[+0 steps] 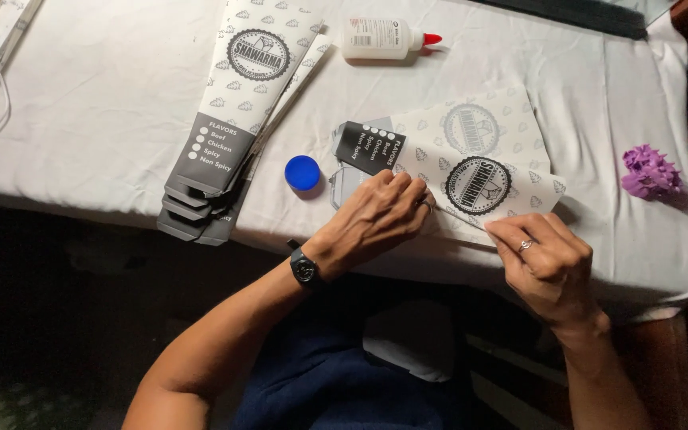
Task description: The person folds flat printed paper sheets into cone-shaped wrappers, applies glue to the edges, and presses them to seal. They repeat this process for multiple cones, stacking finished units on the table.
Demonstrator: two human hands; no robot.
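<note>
My left hand, with a black watch on the wrist, presses fingers down on the near edge of a flat printed paper sleeve, white with a dark grey end and round emblems. My right hand, a ring on one finger, pinches the sleeve's right near corner. The sleeve lies on a white cloth-covered table, over another similar sheet. A small blue round cap sits just left of my left hand.
A stack of several similar flat sleeves lies to the left, overhanging the table's near edge. A white glue bottle with a red tip lies at the back. A purple flower-like object sits at the right. Cables lie far left.
</note>
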